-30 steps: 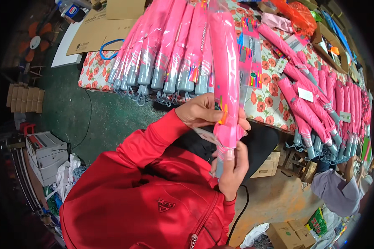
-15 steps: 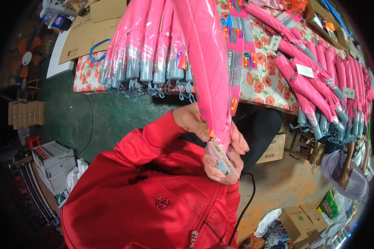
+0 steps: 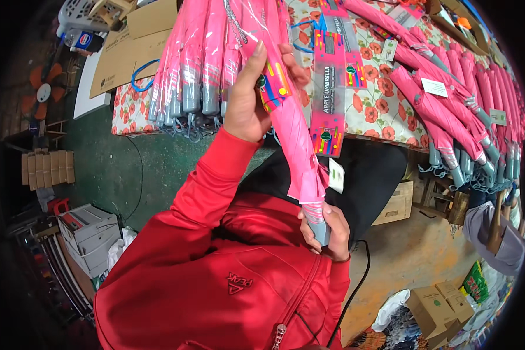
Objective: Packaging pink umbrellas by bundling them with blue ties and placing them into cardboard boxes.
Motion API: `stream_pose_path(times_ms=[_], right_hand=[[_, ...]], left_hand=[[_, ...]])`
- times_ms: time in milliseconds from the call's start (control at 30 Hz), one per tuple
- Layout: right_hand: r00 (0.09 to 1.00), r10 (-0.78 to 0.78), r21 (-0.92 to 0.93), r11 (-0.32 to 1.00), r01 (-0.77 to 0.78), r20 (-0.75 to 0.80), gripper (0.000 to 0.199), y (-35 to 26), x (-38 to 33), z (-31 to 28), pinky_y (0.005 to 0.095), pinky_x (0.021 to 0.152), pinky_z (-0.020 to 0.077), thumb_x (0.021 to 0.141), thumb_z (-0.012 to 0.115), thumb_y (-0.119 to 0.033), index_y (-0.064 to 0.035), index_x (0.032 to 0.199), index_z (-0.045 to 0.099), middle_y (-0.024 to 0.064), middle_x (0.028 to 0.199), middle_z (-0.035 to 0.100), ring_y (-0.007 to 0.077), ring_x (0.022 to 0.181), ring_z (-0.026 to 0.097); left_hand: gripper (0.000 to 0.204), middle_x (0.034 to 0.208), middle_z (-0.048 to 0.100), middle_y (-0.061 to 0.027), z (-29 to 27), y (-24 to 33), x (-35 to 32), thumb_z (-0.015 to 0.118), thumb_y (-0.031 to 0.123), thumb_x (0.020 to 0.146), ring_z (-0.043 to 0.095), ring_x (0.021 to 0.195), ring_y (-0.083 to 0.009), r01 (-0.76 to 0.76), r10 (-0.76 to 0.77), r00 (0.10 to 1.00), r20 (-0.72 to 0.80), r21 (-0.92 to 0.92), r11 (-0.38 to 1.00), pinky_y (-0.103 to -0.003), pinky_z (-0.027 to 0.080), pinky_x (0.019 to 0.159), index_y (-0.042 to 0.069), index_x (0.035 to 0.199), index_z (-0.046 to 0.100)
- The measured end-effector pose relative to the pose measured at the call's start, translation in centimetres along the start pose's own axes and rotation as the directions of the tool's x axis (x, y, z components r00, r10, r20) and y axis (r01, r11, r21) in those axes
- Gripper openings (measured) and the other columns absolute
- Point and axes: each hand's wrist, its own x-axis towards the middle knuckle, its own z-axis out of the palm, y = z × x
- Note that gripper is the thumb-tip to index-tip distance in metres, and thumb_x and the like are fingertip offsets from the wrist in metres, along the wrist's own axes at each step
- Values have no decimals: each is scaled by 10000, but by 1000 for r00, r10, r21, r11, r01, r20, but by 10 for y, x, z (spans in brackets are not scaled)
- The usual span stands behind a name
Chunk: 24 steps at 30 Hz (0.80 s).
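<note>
A folded pink umbrella (image 3: 296, 137) slants across my lap, its grey handle (image 3: 319, 231) toward me. My right hand (image 3: 338, 227) is closed around that handle. Higher up, my left hand (image 3: 245, 99) wraps the umbrella where the brightly printed end of a clear plastic sleeve (image 3: 275, 90) encircles it. Below the sleeve's end the pink cloth is bare, and a small white tag (image 3: 336, 175) hangs beside it. Flat clear sleeves (image 3: 326, 111) with printed ends lie on the table just right of my left hand. The umbrella's far tip runs out of view at the top.
Sleeved pink umbrellas (image 3: 195, 64) lie in a row on the flower-patterned tablecloth (image 3: 135, 108) at left. More pink umbrellas (image 3: 431, 111) are heaped at right, handles overhanging the edge. Cardboard (image 3: 122, 52) lies far left. A person's grey sleeve (image 3: 490, 239) shows at far right.
My left hand has moved up the umbrella, and the sleeve's printed end is now farther from the handle. The lower cloth and tag now show uncovered. My right hand stays at the handle.
</note>
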Motion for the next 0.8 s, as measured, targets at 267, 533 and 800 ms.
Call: stream_pose_path(times_ms=[267, 533, 800], right_hand=[[901, -324, -164, 944, 287, -288, 642, 1, 17, -3, 341, 777, 507, 1064, 287, -425, 125, 1258, 556, 178, 966, 668, 172, 802, 609], [885, -196, 0, 976, 217, -423, 453, -11, 57, -12, 346, 845, 497, 1055, 478, -312, 65, 1291, 564, 94, 1036, 672, 149, 831, 609], [696, -597, -459, 787, 413, -398, 418, -9, 62, 15, 297, 845, 492, 1027, 528, -161, 86, 1363, 497, 126, 1089, 662, 205, 852, 620]], left_hand=[[374, 925, 605, -71, 7, -11, -14, 551, 340, 1016, 579, 700, -131, 0, 40, 993, -109, 345, 939, -301, 512, 605, -11, 1143, 565], [340, 891, 593, -72, 5, -38, -27, 532, 323, 1027, 553, 655, -123, 86, -34, 991, -129, 423, 902, -287, 474, 547, -5, 1105, 577], [322, 881, 609, -89, 10, -40, -26, 524, 317, 1030, 581, 687, -162, 229, -174, 970, -167, 402, 887, -294, 501, 627, 5, 1070, 592]])
